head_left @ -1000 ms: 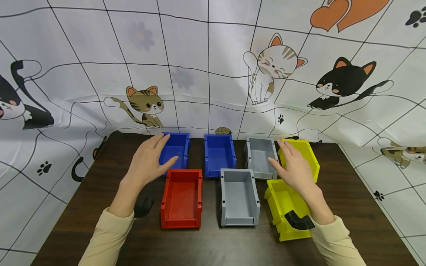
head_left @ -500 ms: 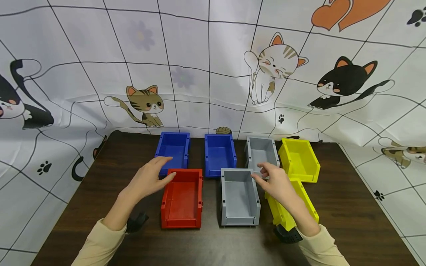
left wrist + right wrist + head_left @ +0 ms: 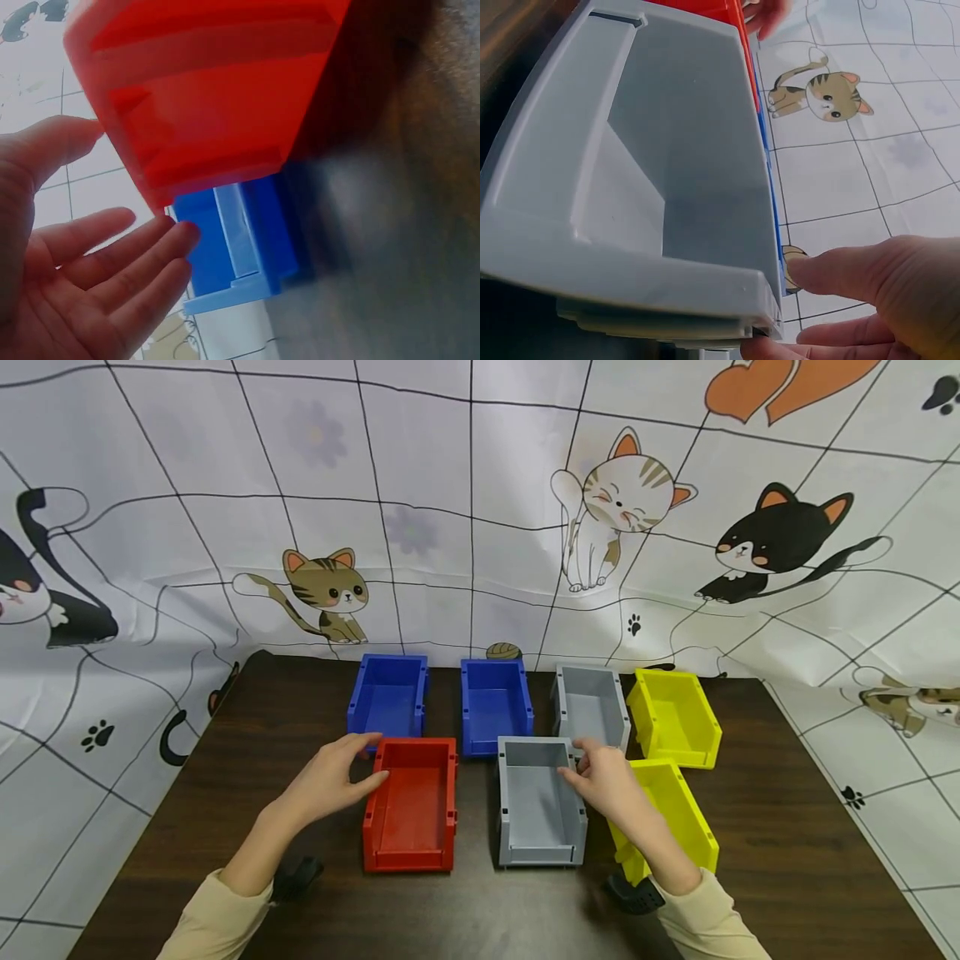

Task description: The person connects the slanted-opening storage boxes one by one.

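A white backdrop, printed with a line grid, cats, hearts and paw prints, rises behind and round the sides. Before it lies a dark brown table with seven bins in two rows.

In the front row, the red bin sits left, the front grey bin in the middle, well apart from it, and the front yellow bin right, turned at an angle and partly covered by the right arm. Behind, from left to right, stand the left blue bin, the right blue bin, the back grey bin and the back yellow bin.

Cream sleeves cover the forearms. The left hand is at the red bin's rear left corner, thumb by the rim, fingers released and loosely extended; whether they touch it, I cannot tell. The right hand is at the front grey bin's rear right corner, thumb and lightly bent fingers apart, released, on either side of the rim; contact there is unclear too.

Smallest are the black wrist devices, one below each wrist.
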Action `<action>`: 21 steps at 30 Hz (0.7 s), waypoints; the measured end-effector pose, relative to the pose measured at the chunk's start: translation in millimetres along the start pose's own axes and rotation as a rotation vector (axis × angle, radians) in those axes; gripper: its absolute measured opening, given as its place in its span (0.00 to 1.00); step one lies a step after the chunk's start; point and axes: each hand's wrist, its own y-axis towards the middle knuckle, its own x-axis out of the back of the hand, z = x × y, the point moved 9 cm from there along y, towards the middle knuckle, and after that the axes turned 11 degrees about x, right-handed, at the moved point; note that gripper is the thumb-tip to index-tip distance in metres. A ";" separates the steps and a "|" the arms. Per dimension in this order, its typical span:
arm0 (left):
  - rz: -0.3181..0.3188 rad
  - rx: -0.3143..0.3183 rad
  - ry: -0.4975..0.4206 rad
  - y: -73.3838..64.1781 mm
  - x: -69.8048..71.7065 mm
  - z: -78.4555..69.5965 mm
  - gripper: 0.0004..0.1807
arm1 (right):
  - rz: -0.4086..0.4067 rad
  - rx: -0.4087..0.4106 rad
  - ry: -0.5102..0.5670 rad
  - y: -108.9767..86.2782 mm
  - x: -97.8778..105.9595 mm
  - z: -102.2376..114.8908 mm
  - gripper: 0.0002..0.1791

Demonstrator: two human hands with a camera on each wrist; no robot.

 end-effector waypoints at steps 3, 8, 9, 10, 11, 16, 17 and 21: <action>0.012 -0.001 -0.027 -2.0 -2.6 3.4 0.29 | -0.002 -0.008 -0.014 0.5 -1.4 0.3 0.24; 0.024 -0.010 -0.084 -5.5 -7.5 7.7 0.31 | 0.015 -0.030 -0.017 1.2 -5.5 -0.5 0.25; 0.023 -0.007 -0.096 -6.4 -8.3 8.6 0.32 | 0.020 -0.038 -0.016 1.3 -6.5 -0.7 0.25; 0.022 -0.004 -0.110 -7.3 -8.9 9.5 0.32 | 0.026 -0.045 -0.013 1.4 -7.6 -1.2 0.26; 0.024 0.001 -0.124 -8.3 -9.8 10.5 0.32 | 0.030 -0.050 -0.010 1.4 -8.4 -1.6 0.26; 0.027 0.038 -0.205 -11.2 -12.2 14.4 0.29 | 0.038 -0.063 0.020 1.2 -12.9 -4.7 0.26; 0.031 0.048 -0.221 -11.4 -12.8 15.6 0.28 | 0.040 -0.064 0.026 1.1 -13.8 -5.4 0.26; 0.058 0.098 -0.302 -11.6 -16.3 21.3 0.28 | 0.035 -0.058 0.041 1.1 -15.8 -7.6 0.25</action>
